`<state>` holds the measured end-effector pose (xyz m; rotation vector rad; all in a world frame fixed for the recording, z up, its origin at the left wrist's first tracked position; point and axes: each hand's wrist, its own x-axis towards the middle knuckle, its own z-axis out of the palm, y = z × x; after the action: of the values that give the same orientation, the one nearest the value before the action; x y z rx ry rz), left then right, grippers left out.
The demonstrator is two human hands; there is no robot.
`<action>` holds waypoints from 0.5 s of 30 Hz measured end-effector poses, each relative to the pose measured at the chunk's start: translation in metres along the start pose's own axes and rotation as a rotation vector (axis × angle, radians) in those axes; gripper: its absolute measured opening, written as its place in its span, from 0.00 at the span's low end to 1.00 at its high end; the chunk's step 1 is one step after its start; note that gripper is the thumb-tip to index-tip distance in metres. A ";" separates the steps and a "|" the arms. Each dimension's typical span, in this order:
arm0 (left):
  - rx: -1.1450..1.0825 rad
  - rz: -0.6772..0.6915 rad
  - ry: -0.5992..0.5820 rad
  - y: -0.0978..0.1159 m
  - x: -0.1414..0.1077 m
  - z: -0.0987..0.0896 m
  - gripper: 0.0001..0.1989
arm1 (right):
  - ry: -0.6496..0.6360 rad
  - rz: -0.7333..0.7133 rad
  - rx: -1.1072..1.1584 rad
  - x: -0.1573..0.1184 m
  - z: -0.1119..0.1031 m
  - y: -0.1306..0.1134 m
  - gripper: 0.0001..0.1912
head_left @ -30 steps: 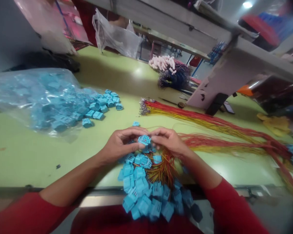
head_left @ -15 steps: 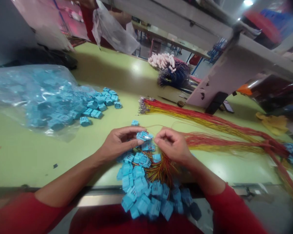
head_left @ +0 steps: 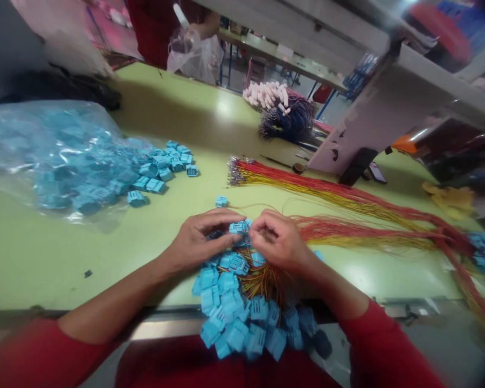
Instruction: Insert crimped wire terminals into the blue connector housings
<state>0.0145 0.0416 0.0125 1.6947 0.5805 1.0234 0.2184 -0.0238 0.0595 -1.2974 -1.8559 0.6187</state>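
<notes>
Blue connector held at the middle of a crowded green table

One blue connector (head_left: 238, 227) sits between the two hands, above the front part of the green table (head_left: 44, 258). The left hand (head_left: 204, 237) is clamped on it, thumb below and fingers above, hiding part of its body. The right hand (head_left: 281, 237) is curled at the connector's right end, its fingertips drawn close; whether they pinch anything cannot be told.

Right under the hands, a cluster of wired connectors (head_left: 236, 334) takes up the near edge and hangs over it, too overlapped to count. One single connector (head_left: 221, 201) lies just beyond the left hand. To the left, one clear plastic bag (head_left: 99, 116) bulges with many more, and over ten spilled connectors (head_left: 156, 186) lie by its mouth.

Two strands of red and yellow wires, an upper bundle (head_left: 307, 180) and a lower bundle (head_left: 359, 234), run off to the right. Behind them one pale upright panel (head_left: 359, 121) blocks part of the view, near one bunch of white connectors (head_left: 267, 96) on dark wires (head_left: 286, 124). One yellow cloth (head_left: 450, 200) lies far right. Across the table, one person (head_left: 149, 32) in red is partly visible.
</notes>
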 end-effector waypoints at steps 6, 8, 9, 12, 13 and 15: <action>-0.015 0.016 -0.036 -0.005 0.001 -0.001 0.14 | -0.026 0.028 -0.049 0.004 0.004 0.004 0.05; -0.009 -0.045 -0.021 -0.005 -0.001 0.001 0.14 | -0.039 0.035 -0.039 0.004 0.004 0.004 0.06; -0.022 -0.089 -0.011 -0.005 -0.002 0.002 0.14 | -0.043 0.043 -0.016 0.004 0.003 0.004 0.07; -0.146 -0.168 0.002 -0.009 -0.002 0.008 0.19 | -0.026 0.189 0.082 0.006 -0.005 0.009 0.10; -0.186 -0.175 -0.014 -0.012 0.000 0.007 0.21 | -0.031 0.262 0.132 0.008 -0.008 0.014 0.11; -0.272 -0.187 -0.023 -0.019 0.004 0.004 0.23 | -0.064 0.386 0.220 0.014 -0.013 0.027 0.17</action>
<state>0.0222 0.0494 -0.0046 1.3842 0.5471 0.9035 0.2418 -0.0015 0.0514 -1.5101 -1.5417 1.0472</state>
